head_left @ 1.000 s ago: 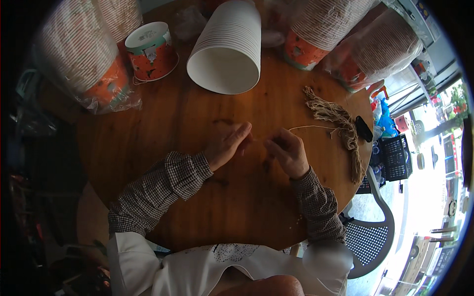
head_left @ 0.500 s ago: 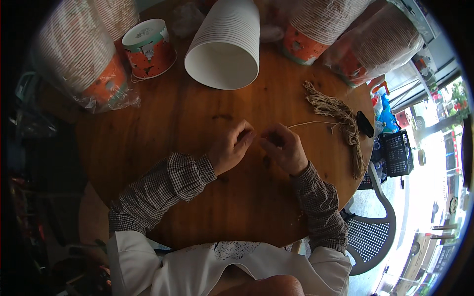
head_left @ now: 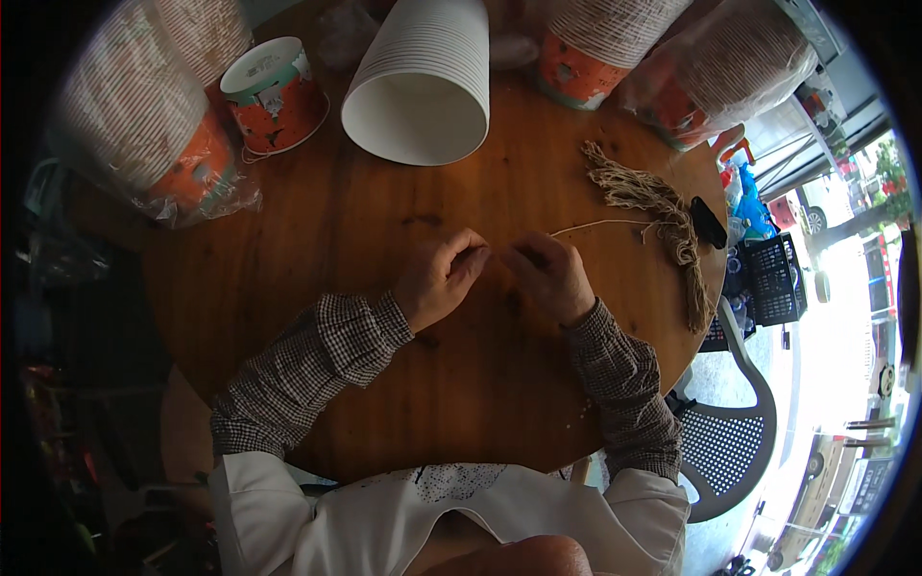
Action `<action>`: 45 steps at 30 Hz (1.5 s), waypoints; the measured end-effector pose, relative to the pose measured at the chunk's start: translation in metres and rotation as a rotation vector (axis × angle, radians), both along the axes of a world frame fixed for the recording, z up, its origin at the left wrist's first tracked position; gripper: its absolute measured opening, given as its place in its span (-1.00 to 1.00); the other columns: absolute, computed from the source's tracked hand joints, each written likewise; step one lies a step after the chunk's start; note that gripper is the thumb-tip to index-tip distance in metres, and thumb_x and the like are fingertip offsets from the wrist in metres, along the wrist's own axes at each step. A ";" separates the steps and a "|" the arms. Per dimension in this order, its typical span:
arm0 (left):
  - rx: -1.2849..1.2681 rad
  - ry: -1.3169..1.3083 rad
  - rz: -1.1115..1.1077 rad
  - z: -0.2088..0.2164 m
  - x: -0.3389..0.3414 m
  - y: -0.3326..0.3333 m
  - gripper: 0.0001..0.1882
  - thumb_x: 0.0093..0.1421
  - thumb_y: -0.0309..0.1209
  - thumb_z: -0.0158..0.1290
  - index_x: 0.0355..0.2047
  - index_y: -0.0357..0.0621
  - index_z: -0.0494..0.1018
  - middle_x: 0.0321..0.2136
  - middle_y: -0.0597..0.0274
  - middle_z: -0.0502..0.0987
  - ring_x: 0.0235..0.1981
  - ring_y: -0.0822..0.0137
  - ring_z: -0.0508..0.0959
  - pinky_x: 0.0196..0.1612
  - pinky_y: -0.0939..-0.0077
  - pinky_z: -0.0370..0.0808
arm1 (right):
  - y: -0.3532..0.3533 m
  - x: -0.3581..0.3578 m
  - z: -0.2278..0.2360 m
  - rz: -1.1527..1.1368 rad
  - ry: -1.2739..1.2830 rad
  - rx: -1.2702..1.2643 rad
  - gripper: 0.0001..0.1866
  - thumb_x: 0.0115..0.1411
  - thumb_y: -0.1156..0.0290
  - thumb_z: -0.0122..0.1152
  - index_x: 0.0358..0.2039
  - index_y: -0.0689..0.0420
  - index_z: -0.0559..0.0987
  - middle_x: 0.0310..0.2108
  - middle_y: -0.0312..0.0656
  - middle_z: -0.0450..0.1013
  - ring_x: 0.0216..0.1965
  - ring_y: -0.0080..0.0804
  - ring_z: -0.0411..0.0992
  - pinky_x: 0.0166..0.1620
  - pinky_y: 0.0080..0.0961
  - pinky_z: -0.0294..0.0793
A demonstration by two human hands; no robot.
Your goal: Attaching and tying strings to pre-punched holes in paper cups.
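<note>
Above the middle of the table, my left hand (head_left: 442, 279) and my right hand (head_left: 551, 277) face each other, fingertips a small gap apart. A thin strand of twine (head_left: 605, 222) runs from the closed fingers of my right hand toward a bundle of tan twine (head_left: 645, 192) on the right of the table. The fingers of my left hand are pinched together; whatever lies in them is too small or hidden to tell.
A stack of white paper buckets (head_left: 423, 96) lies on its side at the far middle. Left of it stands an orange patterned bucket (head_left: 277, 110). Plastic-wrapped bucket stacks (head_left: 144, 115) flank both sides. A black object (head_left: 709, 223) sits by the twine; a grey chair (head_left: 730, 451) is at right.
Both hands stay pinched, with only slight shifts of the fingers. The whole view has shifted a little, so the buckets sit slightly further left and the twine slightly higher.
</note>
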State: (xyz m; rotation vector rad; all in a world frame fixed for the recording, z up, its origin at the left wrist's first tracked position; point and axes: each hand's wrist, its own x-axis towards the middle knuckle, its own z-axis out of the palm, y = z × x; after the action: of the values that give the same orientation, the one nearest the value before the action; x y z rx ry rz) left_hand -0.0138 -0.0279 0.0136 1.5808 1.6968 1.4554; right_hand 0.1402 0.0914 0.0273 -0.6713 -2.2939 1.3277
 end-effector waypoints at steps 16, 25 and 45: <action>0.162 0.254 0.028 -0.008 -0.013 0.007 -0.88 0.11 -0.57 0.09 -0.35 -0.21 0.37 -0.41 0.14 0.50 -0.36 0.15 0.54 -0.34 0.37 0.48 | -0.006 -0.003 0.006 -0.002 0.018 0.056 -0.84 0.15 0.40 0.19 -0.32 0.23 0.53 -0.45 -0.10 0.51 -0.45 -0.42 0.50 -0.34 -0.50 0.47; 0.251 0.538 0.059 -0.007 -0.021 0.015 -0.84 0.12 -0.52 0.09 -0.28 -0.18 0.39 -0.32 0.14 0.52 -0.28 0.12 0.54 -0.20 0.31 0.48 | 0.010 0.000 -0.015 -0.022 0.000 -0.151 -0.82 0.13 0.44 0.20 -0.33 0.30 0.52 -0.50 -0.19 0.49 -0.47 -0.53 0.45 -0.37 -0.55 0.45; 0.235 0.681 0.515 -0.005 -0.073 0.123 -0.72 0.11 -0.26 0.15 -0.42 -0.20 0.35 -0.47 0.09 0.50 -0.53 0.06 0.53 -0.46 0.23 0.51 | 0.011 -0.004 -0.016 -0.118 0.080 -0.309 -0.85 0.18 0.45 0.16 -0.32 0.29 0.50 -0.53 -0.27 0.47 -0.54 -0.61 0.41 -0.45 -0.65 0.40</action>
State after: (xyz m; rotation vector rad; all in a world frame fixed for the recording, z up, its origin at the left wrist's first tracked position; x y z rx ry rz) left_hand -0.0870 0.0951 0.0083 2.0258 2.5453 1.4726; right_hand 0.1359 0.1020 0.0111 -0.8210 -1.9728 1.6367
